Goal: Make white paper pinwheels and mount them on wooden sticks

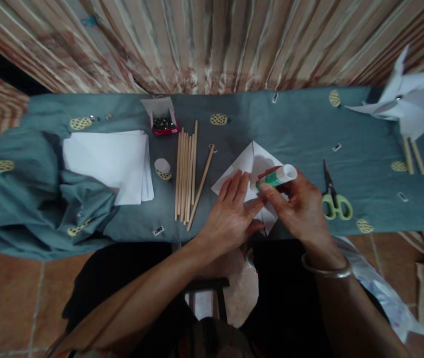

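Note:
A square of white paper (262, 159) with crease or cut lines lies cornerwise on the cloth-covered table in front of me. My left hand (230, 209) rests flat on its left half, fingers stretched out. A green and white glue stick (277, 176) is gripped in my right hand (303, 204), tilted with its white end up and to the right. The glue stick's lower end points at the middle of the paper; the fingers partly hide where it meets the sheet. Just right of my right hand lie green-handled scissors (335, 199), blades pointing away.
Several wooden sticks (185, 174) and a round white cap (162, 165) lie left of the paper. Further left is a stack of white paper (107, 164). A red box of metal pins (164, 122) stands behind. Paper pinwheels (413, 99) on sticks lie far right. Bunched cloth (25, 199) covers the left end.

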Demonstrator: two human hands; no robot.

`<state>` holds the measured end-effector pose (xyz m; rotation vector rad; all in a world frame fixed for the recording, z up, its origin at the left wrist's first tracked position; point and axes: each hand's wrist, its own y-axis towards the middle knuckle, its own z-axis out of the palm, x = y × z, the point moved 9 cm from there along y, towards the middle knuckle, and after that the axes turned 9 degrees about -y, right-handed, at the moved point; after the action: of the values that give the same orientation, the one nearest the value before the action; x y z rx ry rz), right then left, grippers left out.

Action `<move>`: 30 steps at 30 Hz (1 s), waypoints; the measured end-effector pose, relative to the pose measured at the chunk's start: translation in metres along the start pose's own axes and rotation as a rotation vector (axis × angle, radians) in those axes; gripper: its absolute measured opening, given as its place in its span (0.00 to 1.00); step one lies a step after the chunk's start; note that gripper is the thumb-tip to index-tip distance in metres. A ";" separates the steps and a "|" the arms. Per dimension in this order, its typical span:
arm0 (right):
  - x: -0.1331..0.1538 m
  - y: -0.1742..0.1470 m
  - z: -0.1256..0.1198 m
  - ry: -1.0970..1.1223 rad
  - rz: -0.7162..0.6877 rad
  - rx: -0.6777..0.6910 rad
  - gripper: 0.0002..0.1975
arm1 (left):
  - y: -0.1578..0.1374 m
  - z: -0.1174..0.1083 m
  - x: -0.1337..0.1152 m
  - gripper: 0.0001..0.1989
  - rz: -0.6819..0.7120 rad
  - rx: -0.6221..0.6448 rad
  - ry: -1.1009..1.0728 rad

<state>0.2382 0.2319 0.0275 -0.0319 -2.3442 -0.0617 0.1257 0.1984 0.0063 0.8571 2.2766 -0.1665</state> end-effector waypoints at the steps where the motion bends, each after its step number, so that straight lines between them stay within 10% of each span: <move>1: -0.006 0.001 -0.002 0.090 0.039 -0.006 0.14 | 0.000 0.000 0.000 0.27 -0.002 0.002 0.000; 6: -0.040 0.004 -0.024 0.549 0.247 -0.067 0.10 | 0.001 0.000 0.001 0.27 -0.007 -0.003 -0.006; 16: -0.027 0.005 -0.023 0.668 0.091 0.078 0.18 | -0.003 -0.012 -0.011 0.35 0.070 -0.066 0.074; 26: -0.028 -0.010 -0.003 1.265 0.371 0.125 0.07 | -0.044 -0.136 0.066 0.25 -0.297 -0.451 0.314; 30: -0.024 -0.012 -0.003 1.343 0.401 0.030 0.07 | -0.058 -0.149 0.098 0.20 -0.429 -0.407 0.365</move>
<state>0.2570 0.2196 0.0119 -0.3325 -0.9672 0.1213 -0.0473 0.2560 0.0488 0.1906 2.6778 0.2794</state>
